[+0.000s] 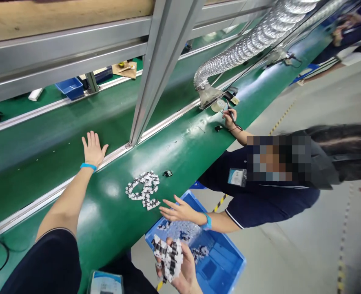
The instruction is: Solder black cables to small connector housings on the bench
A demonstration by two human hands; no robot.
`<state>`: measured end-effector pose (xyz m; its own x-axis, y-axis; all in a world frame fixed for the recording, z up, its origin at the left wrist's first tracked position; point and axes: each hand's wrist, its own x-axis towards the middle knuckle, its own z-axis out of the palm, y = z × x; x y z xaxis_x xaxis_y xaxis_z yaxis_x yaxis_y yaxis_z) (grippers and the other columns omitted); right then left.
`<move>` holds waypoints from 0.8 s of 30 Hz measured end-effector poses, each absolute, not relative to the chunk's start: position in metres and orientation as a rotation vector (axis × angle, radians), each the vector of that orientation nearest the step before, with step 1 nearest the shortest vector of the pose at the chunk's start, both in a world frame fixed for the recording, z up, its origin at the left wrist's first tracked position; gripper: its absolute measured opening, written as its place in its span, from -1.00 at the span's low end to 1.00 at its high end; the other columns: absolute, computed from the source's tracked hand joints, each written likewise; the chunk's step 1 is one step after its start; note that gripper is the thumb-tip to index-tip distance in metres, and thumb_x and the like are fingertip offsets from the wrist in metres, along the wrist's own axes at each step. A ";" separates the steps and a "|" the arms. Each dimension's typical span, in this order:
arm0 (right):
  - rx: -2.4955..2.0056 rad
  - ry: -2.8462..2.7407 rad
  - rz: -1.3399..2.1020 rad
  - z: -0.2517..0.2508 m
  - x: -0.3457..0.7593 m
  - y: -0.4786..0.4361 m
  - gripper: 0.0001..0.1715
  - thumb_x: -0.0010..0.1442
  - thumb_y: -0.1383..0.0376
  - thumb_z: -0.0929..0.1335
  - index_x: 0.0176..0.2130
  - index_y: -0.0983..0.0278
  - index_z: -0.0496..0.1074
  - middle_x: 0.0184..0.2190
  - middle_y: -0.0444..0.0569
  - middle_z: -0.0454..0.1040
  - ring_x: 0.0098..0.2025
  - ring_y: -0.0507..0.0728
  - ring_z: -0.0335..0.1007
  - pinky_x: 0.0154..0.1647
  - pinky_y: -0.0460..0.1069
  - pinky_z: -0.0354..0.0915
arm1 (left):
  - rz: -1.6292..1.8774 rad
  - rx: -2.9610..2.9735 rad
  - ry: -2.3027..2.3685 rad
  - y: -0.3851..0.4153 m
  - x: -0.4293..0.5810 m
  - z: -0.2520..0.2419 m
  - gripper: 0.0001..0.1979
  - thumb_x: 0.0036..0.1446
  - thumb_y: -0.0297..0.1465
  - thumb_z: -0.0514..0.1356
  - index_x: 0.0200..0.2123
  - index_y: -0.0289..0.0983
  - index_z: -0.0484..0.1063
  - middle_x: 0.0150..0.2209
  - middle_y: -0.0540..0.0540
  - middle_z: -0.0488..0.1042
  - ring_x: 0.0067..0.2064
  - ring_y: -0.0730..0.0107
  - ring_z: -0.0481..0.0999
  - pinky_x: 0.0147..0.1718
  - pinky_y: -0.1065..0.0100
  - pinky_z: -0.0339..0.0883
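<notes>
My left hand (94,150), a blue band at its wrist, is stretched out over the green conveyor belt (60,134), palm down with fingers spread and nothing in it. I cannot tell whether it touches the belt. My right hand (184,267) is closed around a bunch of small black-and-white parts (169,257), held low above the blue bin (226,261). On the green bench lies a looped cluster of similar black-and-white parts (149,181). One loose small black part (167,173) sits beside that cluster.
Opposite, a co-worker's open hand (182,211) hovers at the bench edge; their other hand (230,118) holds a pen-like soldering tool. A metal post (156,69) rises from the rail. A silver duct (244,53) hangs over the bench. More parts (200,252) lie in the bin.
</notes>
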<state>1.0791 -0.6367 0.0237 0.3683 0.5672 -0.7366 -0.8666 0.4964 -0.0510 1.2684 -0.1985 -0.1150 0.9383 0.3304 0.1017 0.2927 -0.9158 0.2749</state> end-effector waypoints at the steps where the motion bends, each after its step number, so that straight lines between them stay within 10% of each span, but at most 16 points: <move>1: -0.473 0.725 0.968 0.024 1.078 -0.635 -0.64 0.07 0.00 0.51 -0.28 0.20 0.51 -0.35 -0.01 0.61 -0.31 0.28 0.58 -0.19 0.31 0.50 | 0.230 2.841 0.467 -0.199 1.273 -0.114 -0.19 0.36 -0.11 -0.12 0.42 -0.64 -0.19 0.47 -0.51 -0.28 0.50 -0.20 -0.36 0.37 -0.31 -0.50; 7: -0.449 0.703 1.042 0.028 1.077 -0.625 -0.61 0.07 0.00 0.50 -0.27 0.24 0.50 -0.36 0.01 0.59 -0.25 0.31 0.59 -0.15 0.35 0.48 | -0.119 2.757 -0.222 -0.268 1.268 -0.130 -0.32 0.33 -0.09 -0.02 0.41 -0.27 0.11 0.43 -0.15 0.11 0.47 0.10 -0.01 0.46 0.00 -0.31; 16: -0.497 0.721 1.069 0.030 1.066 -0.639 -0.64 0.08 0.00 0.49 -0.27 0.21 0.50 -0.32 0.04 0.61 -0.32 0.29 0.59 -0.29 0.25 0.51 | 0.045 2.866 0.227 -0.191 1.212 -0.113 -0.25 0.36 -0.14 -0.08 0.44 -0.50 -0.09 0.49 -0.35 -0.25 0.51 -0.08 -0.37 0.40 -0.24 -0.49; 21: -0.527 0.731 1.118 0.036 1.067 -0.644 -0.66 0.04 0.01 0.51 -0.32 0.18 0.52 -0.19 0.05 0.61 -0.29 0.31 0.58 -0.32 0.25 0.52 | -0.253 2.840 0.118 -0.239 1.107 -0.113 -0.27 0.30 -0.08 0.02 0.43 -0.26 0.04 0.46 -0.18 0.03 0.48 0.17 -0.03 0.42 0.12 -0.11; 24: -0.594 0.739 1.167 0.042 1.068 -0.646 -0.63 0.00 -0.01 0.53 -0.33 0.18 0.53 -0.19 0.05 0.60 -0.27 0.32 0.58 -0.25 0.29 0.52 | -0.190 2.860 0.425 -0.174 1.078 -0.098 -0.26 0.34 -0.13 -0.09 0.43 -0.45 -0.04 0.46 -0.38 -0.07 0.49 -0.06 -0.13 0.41 -0.18 -0.33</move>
<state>1.0677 -0.6463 0.0422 0.2123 0.5933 -0.7765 -0.9555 0.2924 -0.0379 1.0779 -0.1743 -0.0981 0.9492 0.2691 -0.1628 0.3008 -0.9280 0.2200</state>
